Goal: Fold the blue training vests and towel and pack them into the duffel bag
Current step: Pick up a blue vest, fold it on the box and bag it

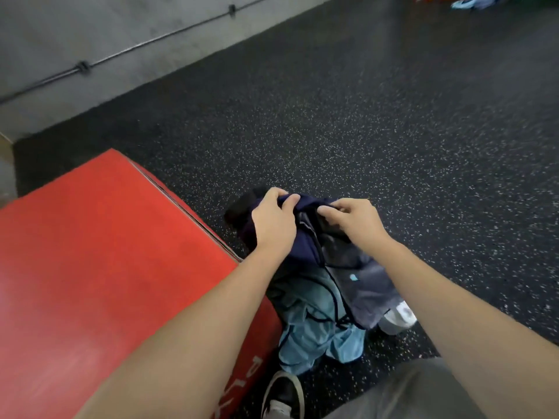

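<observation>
my left hand [272, 220] and right hand [352, 219] both pinch the top of the dark blue bag [305, 234] on the floor, fingers curled on the cloth. light blue vests [314, 325] lie bunched inside, i think. packing looks nearly done; closing is left.

- The light is even and moderate, indoor, with no hard shadows; its source is out of view.
- The speckled floor [378, 122] carries a soft sheen toward the upper right.
- Motion blur smears the whole picture (worst on the wall pipe [127, 51] and the far corners).
- Wide-angle bending curves the wall's base line and stretches the forearms at the bottom edge.
</observation>
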`<state>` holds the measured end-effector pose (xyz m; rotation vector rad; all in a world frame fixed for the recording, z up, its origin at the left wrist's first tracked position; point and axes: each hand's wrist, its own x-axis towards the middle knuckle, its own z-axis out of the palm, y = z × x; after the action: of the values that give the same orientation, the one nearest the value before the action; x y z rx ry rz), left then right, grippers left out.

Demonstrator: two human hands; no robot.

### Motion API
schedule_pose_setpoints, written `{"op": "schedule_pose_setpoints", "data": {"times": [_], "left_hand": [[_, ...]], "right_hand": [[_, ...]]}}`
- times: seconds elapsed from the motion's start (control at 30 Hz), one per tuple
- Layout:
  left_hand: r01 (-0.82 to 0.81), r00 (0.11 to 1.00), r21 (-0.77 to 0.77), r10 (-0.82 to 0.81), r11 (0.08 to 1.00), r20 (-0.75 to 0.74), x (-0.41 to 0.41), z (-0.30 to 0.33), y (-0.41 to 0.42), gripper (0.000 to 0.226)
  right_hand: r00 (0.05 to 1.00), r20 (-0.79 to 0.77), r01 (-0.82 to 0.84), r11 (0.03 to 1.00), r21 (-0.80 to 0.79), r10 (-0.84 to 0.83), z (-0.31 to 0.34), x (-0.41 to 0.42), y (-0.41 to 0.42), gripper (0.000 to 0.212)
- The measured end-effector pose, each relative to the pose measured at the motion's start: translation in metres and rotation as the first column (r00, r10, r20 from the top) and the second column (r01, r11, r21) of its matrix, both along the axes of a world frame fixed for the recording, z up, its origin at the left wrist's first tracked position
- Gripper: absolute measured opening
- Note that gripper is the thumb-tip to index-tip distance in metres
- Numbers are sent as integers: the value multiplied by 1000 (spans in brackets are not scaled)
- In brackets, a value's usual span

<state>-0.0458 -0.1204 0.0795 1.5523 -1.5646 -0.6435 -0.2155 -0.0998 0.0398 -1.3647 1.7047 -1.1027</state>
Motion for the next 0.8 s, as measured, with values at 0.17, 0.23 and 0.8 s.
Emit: {"op": "schedule_pose_setpoints", "data": {"times": [0.17, 0.23, 0.8], "left_hand": [[60, 998, -117, -55, 991, 38, 21, 87, -19, 13], [63, 998, -169, -58, 984, 37, 33, 127, -19, 12], [-154, 972, -587, 228, 795, 53, 251, 370, 149, 7]], "right_hand": [[999, 30, -18, 990, -140, 23, 83, 8, -9, 18], [998, 24, -44, 978, -205, 50, 124, 18, -10, 18], [923, -3, -305, 726, -616, 386, 354, 233, 105, 27]]}}
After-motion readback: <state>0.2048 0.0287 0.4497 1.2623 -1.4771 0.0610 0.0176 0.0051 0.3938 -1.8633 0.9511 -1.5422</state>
